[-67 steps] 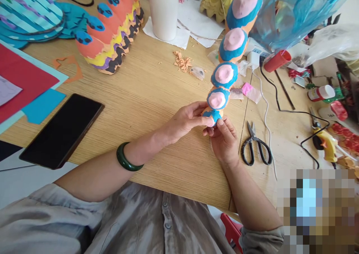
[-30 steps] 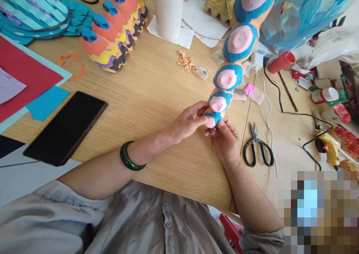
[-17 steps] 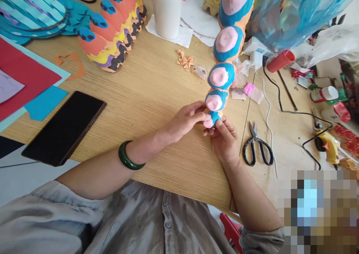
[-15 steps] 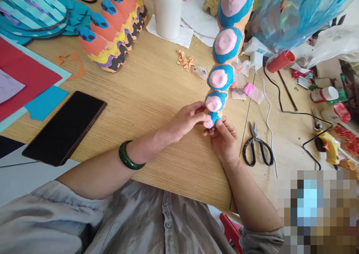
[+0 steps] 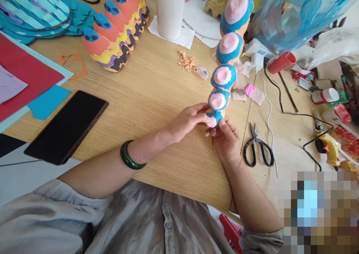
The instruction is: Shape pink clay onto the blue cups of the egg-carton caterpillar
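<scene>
A long bumpy strip (image 5: 223,76) coated in orange, blue and pink modelling clay rises away from me, its near end between my hands. Round pink patches sit on blue on each bump. My left hand (image 5: 193,121) grips the near end from the left, its thumb pressed on a small pink clay piece (image 5: 211,122) on the last bump. From the right, my right hand (image 5: 227,140) pinches the same end, with the thumb on the blue clay and fingers curled beneath. Some fingertips are hidden behind the strip.
Black-handled scissors (image 5: 257,145) lie right of my right hand. A phone (image 5: 67,127) and coloured sheets (image 5: 33,74) are at left. Behind stand an orange clay-covered piece (image 5: 112,41) and a white bottle (image 5: 169,13). Cables (image 5: 291,112) and a yellow glue gun (image 5: 328,145) lie at right.
The strip has tilted, its far end leaning nearer and its bumps shifting slightly right and down. My left thumb has moved a little right with the pink clay. Both hands keep their hold.
</scene>
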`<state>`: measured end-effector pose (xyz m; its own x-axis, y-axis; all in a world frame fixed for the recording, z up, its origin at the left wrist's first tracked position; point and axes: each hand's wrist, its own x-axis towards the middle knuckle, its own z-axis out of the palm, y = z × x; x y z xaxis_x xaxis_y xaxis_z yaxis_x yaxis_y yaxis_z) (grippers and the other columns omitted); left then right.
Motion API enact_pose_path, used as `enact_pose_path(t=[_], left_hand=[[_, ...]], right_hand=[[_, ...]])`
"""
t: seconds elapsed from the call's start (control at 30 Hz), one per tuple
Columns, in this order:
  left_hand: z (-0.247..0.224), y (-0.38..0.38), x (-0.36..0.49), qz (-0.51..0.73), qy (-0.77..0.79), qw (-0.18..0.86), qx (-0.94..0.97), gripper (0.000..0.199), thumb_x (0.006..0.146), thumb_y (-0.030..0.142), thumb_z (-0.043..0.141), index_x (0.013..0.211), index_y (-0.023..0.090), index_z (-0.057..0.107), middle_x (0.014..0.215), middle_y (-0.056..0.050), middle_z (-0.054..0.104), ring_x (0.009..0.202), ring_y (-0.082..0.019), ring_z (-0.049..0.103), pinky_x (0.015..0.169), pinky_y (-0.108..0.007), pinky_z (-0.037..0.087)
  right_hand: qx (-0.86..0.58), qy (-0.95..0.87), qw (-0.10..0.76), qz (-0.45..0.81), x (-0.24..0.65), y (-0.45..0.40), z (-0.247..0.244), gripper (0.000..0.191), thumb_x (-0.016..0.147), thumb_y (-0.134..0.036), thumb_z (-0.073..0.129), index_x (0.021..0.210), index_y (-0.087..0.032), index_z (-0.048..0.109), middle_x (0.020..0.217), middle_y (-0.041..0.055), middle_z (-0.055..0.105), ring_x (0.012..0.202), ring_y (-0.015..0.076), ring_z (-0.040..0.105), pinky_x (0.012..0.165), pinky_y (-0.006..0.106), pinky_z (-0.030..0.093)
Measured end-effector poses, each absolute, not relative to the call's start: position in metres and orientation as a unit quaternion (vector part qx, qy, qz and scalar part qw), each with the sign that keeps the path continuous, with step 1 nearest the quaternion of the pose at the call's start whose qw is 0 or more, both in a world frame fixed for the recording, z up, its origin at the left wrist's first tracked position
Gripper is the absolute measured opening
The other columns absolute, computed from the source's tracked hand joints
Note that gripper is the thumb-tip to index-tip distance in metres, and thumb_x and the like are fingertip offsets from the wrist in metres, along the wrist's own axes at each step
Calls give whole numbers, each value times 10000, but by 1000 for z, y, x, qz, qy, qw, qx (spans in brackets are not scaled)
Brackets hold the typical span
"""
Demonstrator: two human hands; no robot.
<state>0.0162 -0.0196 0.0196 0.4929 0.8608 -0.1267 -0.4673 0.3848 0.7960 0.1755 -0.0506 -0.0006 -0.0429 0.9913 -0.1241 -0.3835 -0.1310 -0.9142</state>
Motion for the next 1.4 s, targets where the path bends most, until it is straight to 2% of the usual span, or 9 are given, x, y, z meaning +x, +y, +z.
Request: enact_pose_path(t=[0.2, 0.7, 1.0, 1.2, 1.4], left_hand=[[17, -20, 17, 422, 288, 786, 349, 223, 739, 183, 718, 954, 152, 668, 840, 2, 676, 669, -120, 668, 585, -255, 536], [20, -21, 16, 431, 310, 772, 348, 83, 755, 187, 650, 822, 150, 620, 722, 17, 608, 607, -120, 637, 565, -259, 534], [14, -20, 15, 427, 304, 761, 382, 128, 793, 222, 719, 867, 156, 639, 804, -3, 645, 668, -125, 647, 586, -263, 545], [15, -18, 14, 433, 287, 773, 364, 196, 854, 342, 715, 884, 161, 648, 759, 5, 623, 670, -139, 667, 619, -273, 582], [18, -20, 16, 430, 304, 760, 381, 298, 816, 376, 829, 844, 158, 627, 714, 25, 577, 619, -119, 618, 562, -261, 537]], right_hand=[[-415, -352, 547, 636, 175, -52, -1, 282, 818, -467, 905, 774, -241, 742, 727, -38, 677, 590, 97, 553, 604, 273, 631], [-423, -376, 530, 631, 175, -53, -4, 295, 853, -492, 874, 773, -246, 731, 672, -46, 638, 598, 106, 547, 654, 283, 639], [-416, -361, 536, 639, 173, -53, -1, 287, 842, -482, 884, 784, -242, 737, 692, -43, 641, 600, 102, 547, 654, 283, 639], [-428, -366, 534, 631, 174, -52, 1, 304, 833, -493, 883, 771, -246, 715, 700, -42, 646, 597, 105, 537, 640, 283, 637], [-421, -363, 531, 640, 174, -52, 0, 300, 836, -484, 883, 771, -240, 721, 691, -41, 648, 594, 104, 540, 634, 282, 635]])
